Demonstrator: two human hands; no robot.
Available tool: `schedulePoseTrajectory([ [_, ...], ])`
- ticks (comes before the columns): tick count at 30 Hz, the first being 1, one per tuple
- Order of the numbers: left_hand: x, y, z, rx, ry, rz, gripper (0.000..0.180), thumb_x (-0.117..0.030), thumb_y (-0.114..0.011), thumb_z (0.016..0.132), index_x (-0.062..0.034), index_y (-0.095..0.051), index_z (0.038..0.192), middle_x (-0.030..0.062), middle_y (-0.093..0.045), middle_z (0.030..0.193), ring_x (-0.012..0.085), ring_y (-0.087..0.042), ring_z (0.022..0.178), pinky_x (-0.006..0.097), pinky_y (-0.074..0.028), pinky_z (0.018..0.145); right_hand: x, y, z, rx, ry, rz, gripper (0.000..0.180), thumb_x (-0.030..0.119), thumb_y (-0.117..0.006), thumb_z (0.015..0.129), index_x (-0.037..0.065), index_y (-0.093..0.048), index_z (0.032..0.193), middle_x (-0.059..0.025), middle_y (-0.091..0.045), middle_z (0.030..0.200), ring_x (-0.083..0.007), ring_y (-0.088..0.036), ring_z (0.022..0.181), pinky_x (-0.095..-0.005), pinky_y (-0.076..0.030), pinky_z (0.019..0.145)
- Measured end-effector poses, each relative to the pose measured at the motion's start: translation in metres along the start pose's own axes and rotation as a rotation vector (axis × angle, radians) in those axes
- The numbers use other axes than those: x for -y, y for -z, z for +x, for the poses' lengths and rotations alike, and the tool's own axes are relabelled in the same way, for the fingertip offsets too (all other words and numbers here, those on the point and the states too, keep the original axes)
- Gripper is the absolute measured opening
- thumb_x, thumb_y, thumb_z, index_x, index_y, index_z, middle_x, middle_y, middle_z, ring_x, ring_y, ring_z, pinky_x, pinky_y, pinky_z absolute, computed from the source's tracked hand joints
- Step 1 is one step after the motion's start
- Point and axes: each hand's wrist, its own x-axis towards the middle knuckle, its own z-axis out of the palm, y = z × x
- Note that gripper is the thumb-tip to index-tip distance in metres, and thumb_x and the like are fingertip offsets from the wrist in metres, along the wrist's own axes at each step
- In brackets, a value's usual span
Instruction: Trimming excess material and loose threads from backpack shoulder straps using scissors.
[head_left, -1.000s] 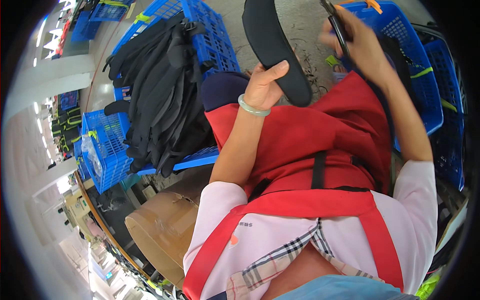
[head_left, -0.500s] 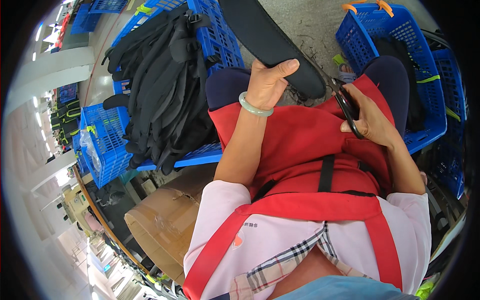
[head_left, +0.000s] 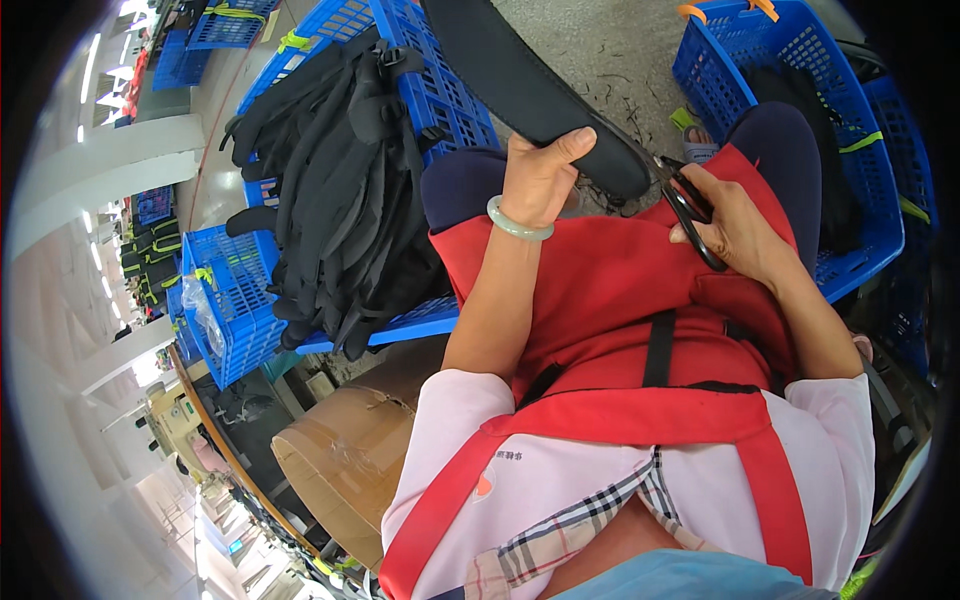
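My left hand point(head_left: 540, 180) is closed around a long black padded strap point(head_left: 530, 85), thumb lying on top near its rounded end. A line of stitching follows the strap's edge. In my right hand point(head_left: 740, 228) is a pair of black-handled scissors point(head_left: 690, 215), fingers and thumb at the handle loops. Their blades point up and left, right beside the strap's rounded end; the tips are hard to make out. Below both hands, a red apron point(head_left: 600, 290) covers my lap.
A blue crate point(head_left: 450, 85) at the left is heaped with black straps point(head_left: 335, 190). Another blue crate point(head_left: 860, 215), with black pieces inside, stands by my right knee. A cardboard box point(head_left: 345, 450) sits at lower left. Dark scraps point(head_left: 625, 90) lie on the floor ahead.
The whole view has shifted slightly. My left hand keeps its grip on the strap, and the scissors remain by the strap's end, their handles looking a little further apart.
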Motion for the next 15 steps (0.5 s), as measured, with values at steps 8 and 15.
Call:
schedulePoseTrajectory([
  [8, 0.0019, 0.0006, -0.0016, 0.019, 0.003, -0.019, 0.025, 0.007, -0.064, 0.082, -0.0056, -0.065, 0.103, 0.0066, -0.067, 0.102, 0.0183, -0.063, 0.096, 0.033, -0.050, 0.088, 0.0032, -0.0029, 0.0057, -0.046, 0.023, -0.008, 0.061, 0.045, -0.077, 0.072, -0.003, -0.050, 0.098, -0.0161, -0.051, 0.071, -0.0260, -0.042, 0.063, -0.0358, -0.040, 0.060],
  [15, 0.0046, 0.0024, -0.0027, 0.060, -0.033, -0.002, 0.027, 0.009, -0.063, 0.083, -0.0059, -0.064, 0.105, 0.0055, -0.067, 0.100, 0.0179, -0.063, 0.094, 0.033, -0.050, 0.088, 0.0059, -0.0060, 0.0104, -0.092, 0.025, -0.048, 0.051, 0.039, -0.076, 0.076, -0.002, -0.051, 0.096, -0.0135, -0.049, 0.067, -0.0195, -0.044, 0.062, -0.0331, -0.041, 0.059],
])
